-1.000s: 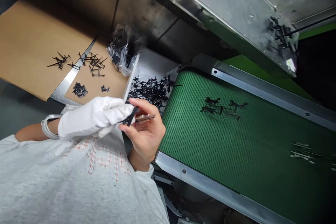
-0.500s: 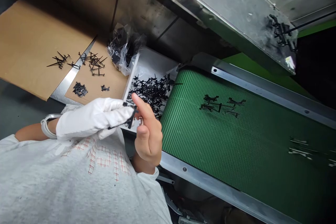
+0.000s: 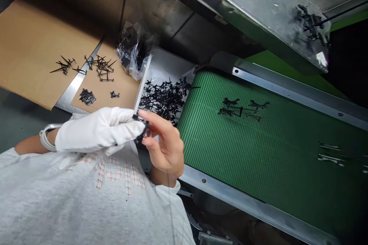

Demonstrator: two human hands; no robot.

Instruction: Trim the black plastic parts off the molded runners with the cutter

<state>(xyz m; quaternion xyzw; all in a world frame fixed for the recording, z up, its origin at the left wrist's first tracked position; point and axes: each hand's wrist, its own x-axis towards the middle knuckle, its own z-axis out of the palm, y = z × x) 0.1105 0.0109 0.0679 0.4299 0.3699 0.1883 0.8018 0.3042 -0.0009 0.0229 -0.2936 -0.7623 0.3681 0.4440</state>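
In a white glove, my left hand (image 3: pixel 97 130) pinches a small black plastic part (image 3: pixel 140 125) in front of my chest. My bare right hand (image 3: pixel 166 143) meets it from the other side, index fingertip on its top end and thumb at its lower edge. A small shiny clear piece shows by that thumb; the fingers hide much of the part. Just behind the hands, a white tray (image 3: pixel 146 71) holds a heap of thin black plastic parts (image 3: pixel 163 97).
A green conveyor belt (image 3: pixel 218 153) runs off to the right, carrying black parts (image 3: pixel 230 111) and more pieces (image 3: pixel 330 157) farther along. Cardboard (image 3: pixel 31 53) at left bears small piles of black parts (image 3: pixel 105 65). A clear plastic bag (image 3: pixel 133 53) stands behind. A metal ledge (image 3: pixel 244 11) overhangs the belt.
My right index finger and thumb have moved left and closed in on the black part in my gloved hand. The view has shifted slightly.
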